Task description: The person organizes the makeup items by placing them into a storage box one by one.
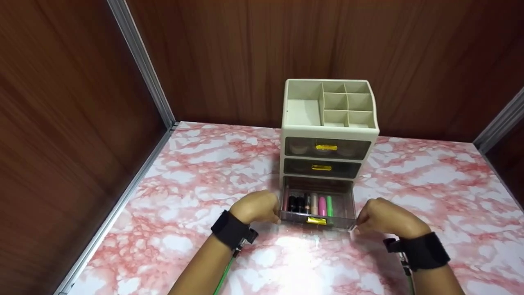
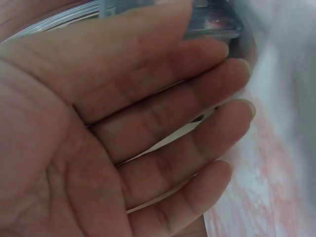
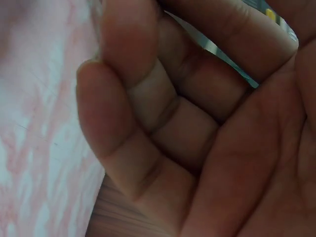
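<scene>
A small cream organiser (image 1: pixel 330 131) is stood on the pink marbled tabletop (image 1: pixel 196 176), near the back wall, with its three drawers faced toward the person. The bottom drawer (image 1: pixel 317 205) is pulled well out and is flanked by both hands. The left hand (image 1: pixel 257 207) is laid against the drawer's left front corner; in the left wrist view its fingers (image 2: pixel 197 133) are seen nearly straight, only lightly bent, with the clear plastic edge touched by the uppermost one. The right hand (image 1: pixel 382 218) is placed at the right front corner, and its fingers (image 3: pixel 148 123) are seen curled inward beside the clear edge; whether the drawer is truly pinched cannot be told. A hand on each corner probably lets the drawer be kept square on its track.

Inside the open drawer about six slim tubes (image 1: pixel 310 203) are laid side by side. The two upper drawers are left closed. Three gold handles are counted, and five open compartments on top
</scene>
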A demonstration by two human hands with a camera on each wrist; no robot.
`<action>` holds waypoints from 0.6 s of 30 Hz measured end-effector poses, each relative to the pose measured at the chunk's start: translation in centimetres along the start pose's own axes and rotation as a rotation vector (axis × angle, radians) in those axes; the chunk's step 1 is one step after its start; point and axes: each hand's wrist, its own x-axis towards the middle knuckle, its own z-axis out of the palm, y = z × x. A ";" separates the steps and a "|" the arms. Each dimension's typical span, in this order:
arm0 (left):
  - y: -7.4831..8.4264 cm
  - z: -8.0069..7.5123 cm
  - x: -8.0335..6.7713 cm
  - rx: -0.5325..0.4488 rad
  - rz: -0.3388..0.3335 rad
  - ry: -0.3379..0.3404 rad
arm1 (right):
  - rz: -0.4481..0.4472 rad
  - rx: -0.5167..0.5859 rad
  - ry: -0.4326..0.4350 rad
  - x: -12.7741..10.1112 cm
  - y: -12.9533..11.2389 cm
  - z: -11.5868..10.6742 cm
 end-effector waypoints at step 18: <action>-0.1 0.9 0.8 0.040 0.021 -0.006 | -0.006 -0.048 0.042 0.4 -0.3 0.7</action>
